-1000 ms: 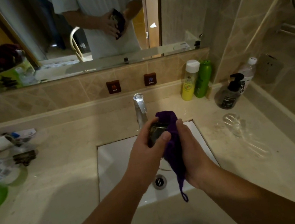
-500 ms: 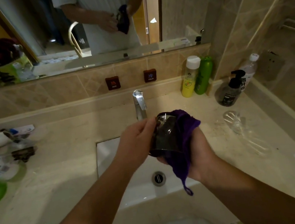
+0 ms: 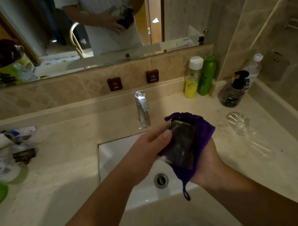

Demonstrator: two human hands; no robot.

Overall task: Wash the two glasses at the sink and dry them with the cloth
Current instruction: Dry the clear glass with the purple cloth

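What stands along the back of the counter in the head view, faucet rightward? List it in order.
Faucet → yellow bottle with white cap → green bottle → black pump dispenser → clear water bottle.

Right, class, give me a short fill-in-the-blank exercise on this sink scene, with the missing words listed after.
1. The glass in the hands lies against a cloth coloured ____.
2. The right hand holds the ____ under the glass.
3. The second glass stands on the counter to the ____ of the sink.
4. The left hand grips the ____.

Missing words: purple; cloth; right; glass
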